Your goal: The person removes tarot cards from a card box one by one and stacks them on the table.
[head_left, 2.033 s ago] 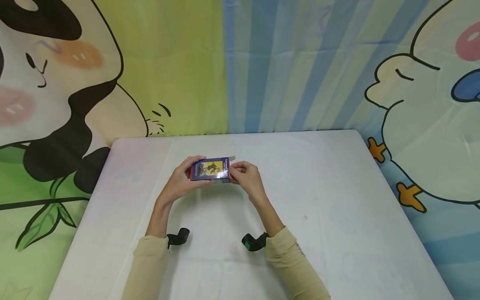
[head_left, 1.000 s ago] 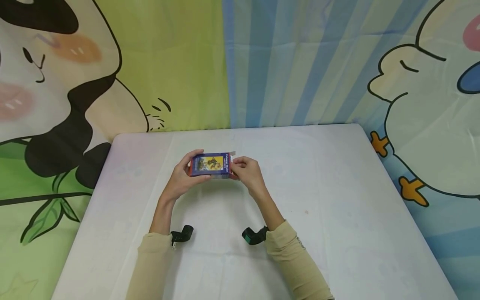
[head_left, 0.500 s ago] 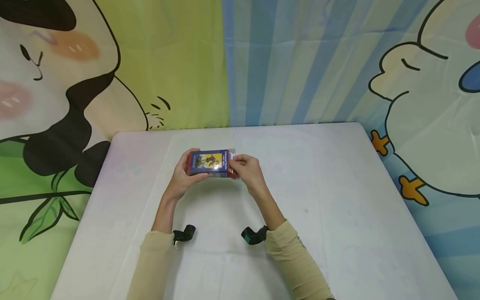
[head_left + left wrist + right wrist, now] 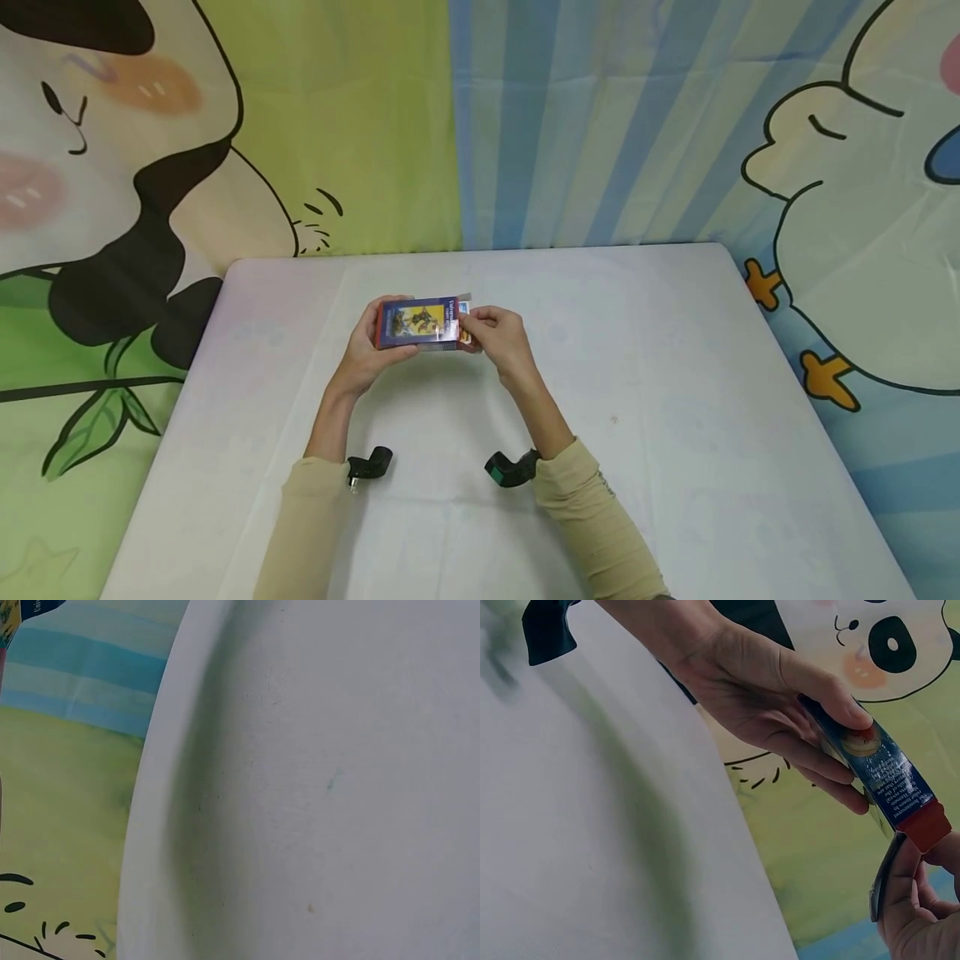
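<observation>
A blue tarot card box with a yellow picture on its front is held lengthwise above the table. My left hand grips its left end, fingers along the far edge and thumb along the near edge. At the opened right end, a short strip of picture cards sticks out, and my right hand pinches it between thumb and fingers. The right wrist view shows the box's narrow side, a red end flap and a dark curved flap beside the right fingers. Only a box corner enters the left wrist view.
A white table lies under both arms. Behind it hangs a cartoon-printed cloth with green and blue-striped parts. Black wrist cameras jut inward from both beige sleeves.
The right hand has shifted slightly right, and more of the cards shows past the box's open end. The left hand keeps its grip; the head view has tilted a little.
</observation>
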A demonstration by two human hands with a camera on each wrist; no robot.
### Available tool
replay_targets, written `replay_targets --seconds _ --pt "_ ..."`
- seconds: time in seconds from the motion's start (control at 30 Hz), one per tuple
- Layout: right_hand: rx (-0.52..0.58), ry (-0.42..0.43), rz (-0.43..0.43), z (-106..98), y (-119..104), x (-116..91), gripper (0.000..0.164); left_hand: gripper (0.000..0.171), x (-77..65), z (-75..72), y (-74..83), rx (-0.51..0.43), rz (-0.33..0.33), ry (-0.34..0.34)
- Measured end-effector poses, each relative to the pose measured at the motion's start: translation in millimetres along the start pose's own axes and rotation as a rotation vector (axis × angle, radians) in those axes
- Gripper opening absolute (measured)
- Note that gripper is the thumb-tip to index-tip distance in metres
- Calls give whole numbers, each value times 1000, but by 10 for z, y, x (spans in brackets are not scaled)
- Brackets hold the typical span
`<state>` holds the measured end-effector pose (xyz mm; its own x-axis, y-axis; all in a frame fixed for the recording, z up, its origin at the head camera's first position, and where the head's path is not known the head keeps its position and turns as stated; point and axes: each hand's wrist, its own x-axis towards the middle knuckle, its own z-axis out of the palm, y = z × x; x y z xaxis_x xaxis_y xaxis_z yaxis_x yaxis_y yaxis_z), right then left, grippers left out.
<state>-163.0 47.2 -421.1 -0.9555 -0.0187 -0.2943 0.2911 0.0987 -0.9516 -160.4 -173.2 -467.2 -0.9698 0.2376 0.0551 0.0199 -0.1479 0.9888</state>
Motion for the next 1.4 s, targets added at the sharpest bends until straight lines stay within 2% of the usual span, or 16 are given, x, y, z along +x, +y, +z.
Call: replay_targets --seconds 0.47,1.0,1.4 --pt "10 2 -5 -21 -2 -26 30 89 -1 71 9 -87 -44 -6" --pt "43 -1 -2 -70 -21 -47 30 90 10 61 -34 -83 -22 6" --pt "17 -18 26 -117 -17 -44 32 90 -7 38 -24 -98 -17 2"
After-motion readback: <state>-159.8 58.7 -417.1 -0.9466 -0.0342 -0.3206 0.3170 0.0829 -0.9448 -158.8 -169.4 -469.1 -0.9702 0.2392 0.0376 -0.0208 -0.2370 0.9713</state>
